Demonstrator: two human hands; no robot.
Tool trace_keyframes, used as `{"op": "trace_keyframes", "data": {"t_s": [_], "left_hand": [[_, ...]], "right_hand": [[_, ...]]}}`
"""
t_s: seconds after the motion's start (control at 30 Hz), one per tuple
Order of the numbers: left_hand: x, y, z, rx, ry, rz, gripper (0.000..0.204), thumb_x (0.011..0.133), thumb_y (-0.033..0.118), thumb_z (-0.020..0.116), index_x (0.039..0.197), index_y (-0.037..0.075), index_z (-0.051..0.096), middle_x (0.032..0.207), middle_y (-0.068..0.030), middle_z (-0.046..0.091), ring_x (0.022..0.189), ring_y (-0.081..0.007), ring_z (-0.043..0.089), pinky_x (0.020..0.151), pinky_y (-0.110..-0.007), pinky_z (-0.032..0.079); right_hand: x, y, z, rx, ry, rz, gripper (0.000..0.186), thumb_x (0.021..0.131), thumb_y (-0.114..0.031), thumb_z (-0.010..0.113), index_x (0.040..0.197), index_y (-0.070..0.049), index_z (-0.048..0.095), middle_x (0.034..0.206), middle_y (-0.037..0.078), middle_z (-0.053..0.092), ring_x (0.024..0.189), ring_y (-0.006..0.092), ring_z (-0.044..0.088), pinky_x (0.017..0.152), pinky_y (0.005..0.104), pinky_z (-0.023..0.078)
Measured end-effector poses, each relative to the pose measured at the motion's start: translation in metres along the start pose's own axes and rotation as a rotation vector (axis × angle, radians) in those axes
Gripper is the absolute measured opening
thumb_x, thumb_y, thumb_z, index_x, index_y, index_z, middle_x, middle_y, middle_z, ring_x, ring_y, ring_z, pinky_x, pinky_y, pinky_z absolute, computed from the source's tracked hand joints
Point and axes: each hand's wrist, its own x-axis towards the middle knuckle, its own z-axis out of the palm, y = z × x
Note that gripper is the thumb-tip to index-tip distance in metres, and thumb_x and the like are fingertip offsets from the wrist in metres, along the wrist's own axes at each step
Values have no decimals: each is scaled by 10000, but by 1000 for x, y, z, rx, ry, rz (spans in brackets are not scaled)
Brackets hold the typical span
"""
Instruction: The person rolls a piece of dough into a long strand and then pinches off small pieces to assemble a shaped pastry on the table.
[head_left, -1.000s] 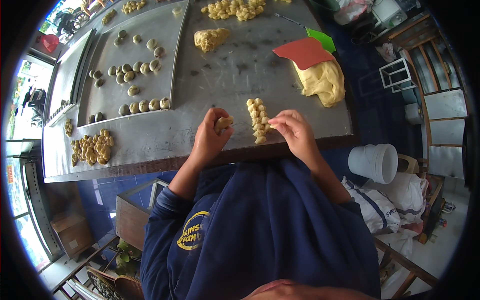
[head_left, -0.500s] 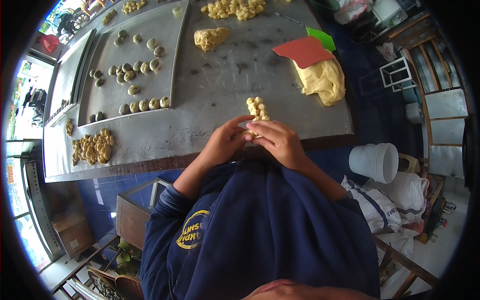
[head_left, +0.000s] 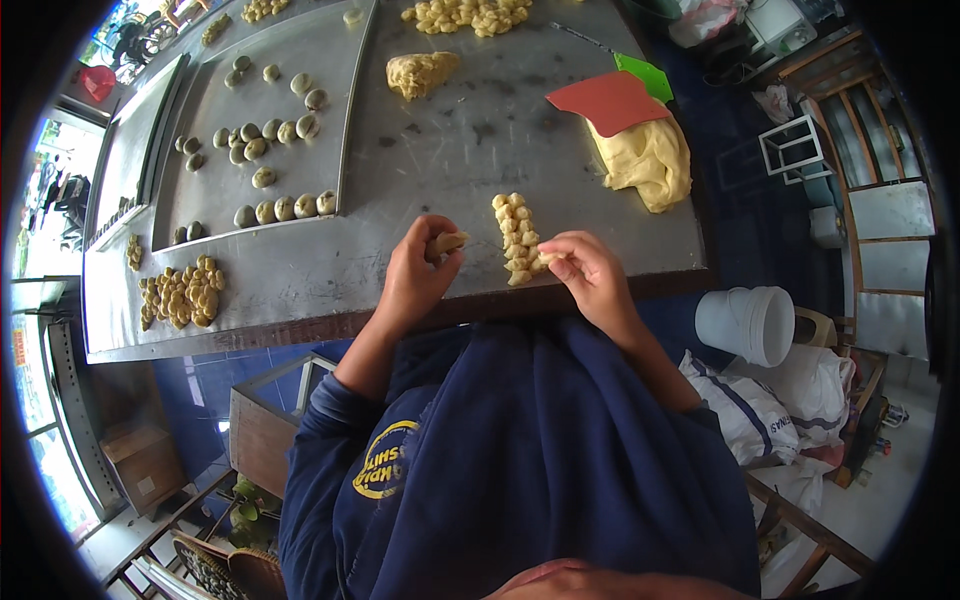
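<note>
My left hand (head_left: 422, 266) is curled round a piece of dough (head_left: 446, 242) just left of a short strip of small dough pieces (head_left: 516, 236) lying on the steel table (head_left: 440, 170). My right hand (head_left: 585, 268) pinches a small bit of dough (head_left: 548, 256) at the right side of that strip. Farther right lies a large pale dough mass (head_left: 645, 170) with a red scraper (head_left: 610, 103) and a green scraper (head_left: 650, 75) on it. A rough dough lump (head_left: 420, 75) sits behind the strip, and another cluster of pieces (head_left: 182, 294) lies at the front left.
A metal tray (head_left: 200, 110) at left holds several round greyish balls, beside another tray (head_left: 120, 170). More dough pieces (head_left: 465, 15) lie at the back. A white bucket (head_left: 745, 326), sacks (head_left: 780, 405), shelving (head_left: 885, 210) and a wooden-sided frame (head_left: 260, 430) surround the table.
My hands met over the near end of the strip half a second ago; they have since moved apart to either side of it, each holding dough.
</note>
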Motion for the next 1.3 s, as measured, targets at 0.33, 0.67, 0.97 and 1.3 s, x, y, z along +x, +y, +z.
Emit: {"op": "trace_keyframes", "data": {"t_s": [0.33, 0.67, 0.97, 1.3], "left_hand": [[0, 0, 7, -15, -351, -56, 385, 916, 29, 634, 1281, 34, 512, 968, -79, 705, 814, -131, 654, 719, -267, 516], [-2, 24, 12, -294, -264, -15, 149, 926, 48, 637, 1070, 11, 629, 874, -82, 709, 783, -149, 673, 693, -281, 510], [10, -8, -5, -236, -4, -123, 230, 942, -14, 562, 1160, 28, 619, 1020, -78, 689, 946, -147, 661, 789, -264, 510], [5, -23, -3, -564, -152, -303, 359, 964, 55, 615, 1316, 30, 557, 1130, -98, 688, 949, -140, 692, 733, -236, 512]], "right_hand": [[-7, -16, 15, -300, -22, 113, 407, 804, -91, 771, 1198, -113, 671, 1026, 105, 653, 930, 292, 640, 806, 406, 526], [18, -16, 41, -196, 13, -159, 203, 828, -75, 764, 1021, -56, 704, 968, 65, 702, 794, 191, 667, 742, 330, 537], [56, -6, 11, -87, 136, -94, 183, 878, -31, 682, 1057, -50, 650, 945, 100, 653, 797, 239, 627, 700, 323, 500], [70, 37, 21, -474, -61, 150, 262, 895, -14, 608, 1138, -90, 669, 1149, 138, 653, 1021, 315, 632, 836, 414, 521]]}}
